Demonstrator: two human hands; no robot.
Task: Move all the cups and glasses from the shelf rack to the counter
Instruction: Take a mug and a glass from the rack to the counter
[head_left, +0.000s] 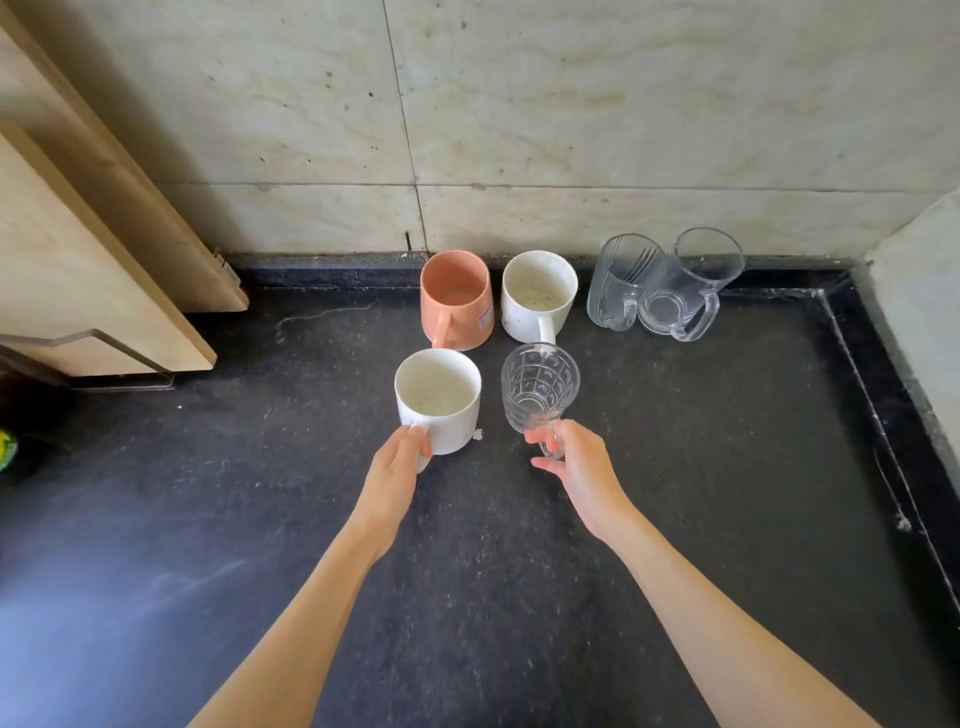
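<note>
My left hand (397, 462) grips the handle of a white mug (439, 399) that stands upright on the dark counter (311, 519). My right hand (574, 462) pinches the handle of a patterned glass mug (539, 387) right of it, also upright. Behind them, near the wall, stand an orange mug (457, 299) and a second white mug (537, 296). Farther right, two clear glass mugs (623, 280) (685, 288) stand touching each other.
A wooden cupboard door (104, 244) with a metal handle juts out at the left. A tiled wall runs along the back. A raised pale ledge (919, 322) borders the counter on the right. Something green and yellow (6, 451) shows at the left edge.
</note>
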